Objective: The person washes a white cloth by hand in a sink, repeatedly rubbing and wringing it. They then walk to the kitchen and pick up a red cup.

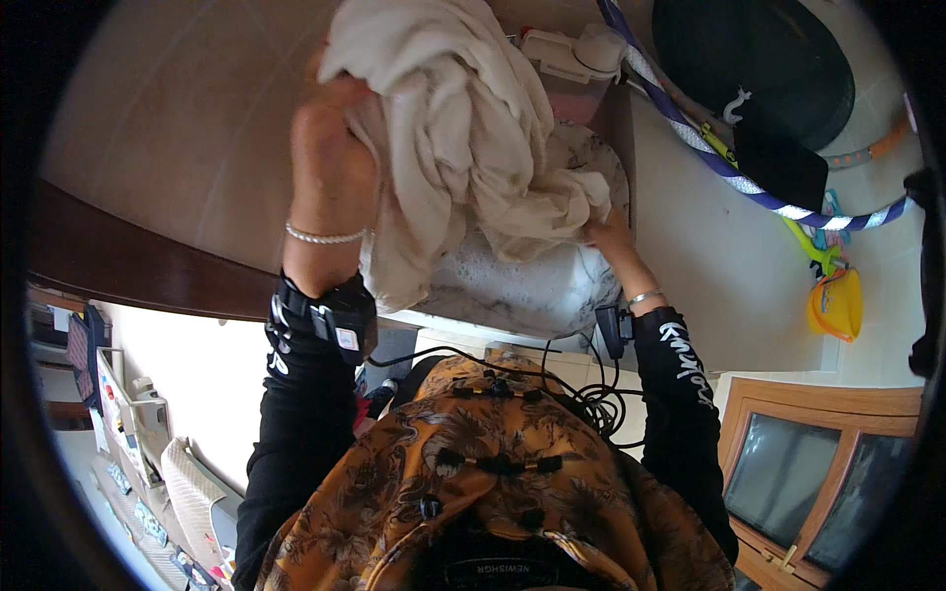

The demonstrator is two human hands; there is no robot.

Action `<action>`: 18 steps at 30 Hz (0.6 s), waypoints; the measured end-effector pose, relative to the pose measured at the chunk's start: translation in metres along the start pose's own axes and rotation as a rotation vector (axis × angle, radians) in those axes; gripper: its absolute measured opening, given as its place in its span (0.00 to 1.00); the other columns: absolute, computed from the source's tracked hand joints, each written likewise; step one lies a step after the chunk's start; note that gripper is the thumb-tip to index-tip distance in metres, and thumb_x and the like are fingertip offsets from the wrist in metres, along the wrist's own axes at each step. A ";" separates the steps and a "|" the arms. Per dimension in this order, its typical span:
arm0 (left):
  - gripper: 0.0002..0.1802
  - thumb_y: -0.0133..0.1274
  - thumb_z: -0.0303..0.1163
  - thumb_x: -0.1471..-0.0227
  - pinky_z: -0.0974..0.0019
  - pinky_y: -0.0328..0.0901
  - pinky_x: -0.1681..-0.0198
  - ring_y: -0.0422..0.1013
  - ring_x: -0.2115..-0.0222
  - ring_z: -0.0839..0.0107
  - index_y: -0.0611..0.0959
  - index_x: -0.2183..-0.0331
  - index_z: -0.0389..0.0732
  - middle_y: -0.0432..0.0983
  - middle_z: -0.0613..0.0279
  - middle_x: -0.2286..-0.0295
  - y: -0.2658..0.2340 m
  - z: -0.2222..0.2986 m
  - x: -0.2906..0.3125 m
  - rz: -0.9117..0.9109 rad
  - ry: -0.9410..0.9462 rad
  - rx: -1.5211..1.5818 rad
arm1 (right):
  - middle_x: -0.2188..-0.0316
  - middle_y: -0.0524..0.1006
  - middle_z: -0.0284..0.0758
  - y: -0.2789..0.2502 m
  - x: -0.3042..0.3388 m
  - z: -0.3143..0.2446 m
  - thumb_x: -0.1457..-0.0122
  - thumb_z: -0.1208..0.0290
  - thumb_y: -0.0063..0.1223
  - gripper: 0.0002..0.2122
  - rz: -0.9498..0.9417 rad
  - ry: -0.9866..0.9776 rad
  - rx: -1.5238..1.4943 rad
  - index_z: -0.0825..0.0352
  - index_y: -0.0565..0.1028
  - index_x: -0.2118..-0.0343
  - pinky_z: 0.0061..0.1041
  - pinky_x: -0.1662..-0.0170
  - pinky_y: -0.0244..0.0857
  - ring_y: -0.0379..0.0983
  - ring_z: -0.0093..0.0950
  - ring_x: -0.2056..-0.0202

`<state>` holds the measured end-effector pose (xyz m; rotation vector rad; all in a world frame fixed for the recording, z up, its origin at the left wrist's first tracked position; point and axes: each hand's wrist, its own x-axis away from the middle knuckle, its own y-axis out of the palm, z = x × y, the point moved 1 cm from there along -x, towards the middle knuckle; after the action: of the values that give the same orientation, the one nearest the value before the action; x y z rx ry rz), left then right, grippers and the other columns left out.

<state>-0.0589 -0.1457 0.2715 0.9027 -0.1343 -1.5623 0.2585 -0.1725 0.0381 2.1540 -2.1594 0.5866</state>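
Note:
A large cream cloth hangs bunched and folded above a marble-patterned basin. My left hand holds the cloth up at its far left side, and folds of the fabric cover part of the fingers. At the cloth's right end, my right hand is closed on a gathered corner. Soapy water with small bubbles shows in the basin below. The lower left edge of the cloth drapes over the basin's near rim. Whether it is a garment or a sheet, I cannot tell.
Behind the basin stands a lidded clear container. A purple and silver hoop arcs across the right, near a dark round lid and a yellow scoop-like thing. Black cables hang before my body. A wooden-framed cabinet is at lower right.

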 end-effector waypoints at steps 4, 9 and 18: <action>0.28 0.42 0.21 0.57 0.65 0.59 0.46 0.66 0.52 0.62 0.69 0.50 0.34 0.69 0.54 0.54 0.003 0.017 -0.012 -0.034 0.126 -0.028 | 0.40 0.54 0.50 -0.006 0.003 0.012 0.53 0.64 0.63 0.42 0.039 -0.035 0.517 0.69 0.48 0.39 0.36 0.39 0.50 0.53 0.44 0.40; 0.27 0.42 0.21 0.56 0.63 0.59 0.46 0.66 0.52 0.61 0.69 0.50 0.33 0.69 0.53 0.54 0.028 0.029 -0.013 -0.073 0.123 0.007 | 0.37 0.46 0.51 0.012 0.001 -0.039 0.59 0.60 0.68 0.50 0.106 -0.467 0.479 0.70 0.46 0.38 0.36 0.36 0.41 0.42 0.45 0.36; 0.26 0.41 0.21 0.56 0.61 0.60 0.46 0.66 0.52 0.58 0.69 0.51 0.33 0.69 0.53 0.54 0.068 0.018 0.000 -0.083 -0.032 0.138 | 0.40 0.56 0.34 0.094 -0.012 -0.080 0.53 0.60 0.65 0.42 -0.559 -0.404 0.265 0.60 0.51 0.38 0.32 0.40 0.50 0.53 0.30 0.40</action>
<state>-0.0160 -0.1690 0.3221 1.0022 -0.2323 -1.6604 0.1488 -0.1407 0.0869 3.0709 -1.5353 0.4353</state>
